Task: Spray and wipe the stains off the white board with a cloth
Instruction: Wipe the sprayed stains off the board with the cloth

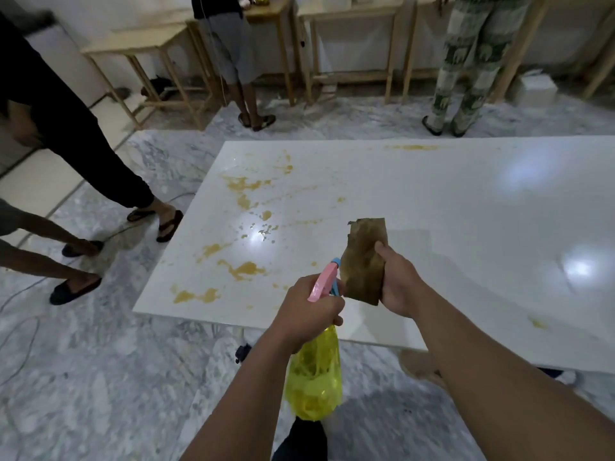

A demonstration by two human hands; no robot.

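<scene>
Two bare hands are held out over the near edge of a white board (432,201), which is laid flat and low above a grey-veined marble floor (100,377). A yellow spray bottle (314,377) with a pink and blue head is gripped at its neck by the left hand (307,312), the fingers curled round it below the trigger, and its nozzle is turned toward the board. A brown, soiled cloth (364,257) is held by the right hand (401,282), pinched between thumb and fingers, and is raised clear of the surface just beside the nozzle.

Yellow-brown stains (243,269) are scattered over the left half of the board, in blotches and fine specks; a long smear is seen near the far edge and a small one near the right front edge. Ceiling lights are mirrored as bright patches in the glossy surface, most of whose right half is seen clean.

Several people's legs (100,161) in sandals and slippers are seen at the left, close to the board's corner, and two more persons are stood at the far side of the room. Light wooden tables (349,15) are ranged along the white back wall. A thin cable (20,347) is trailed across the floor at the left.
</scene>
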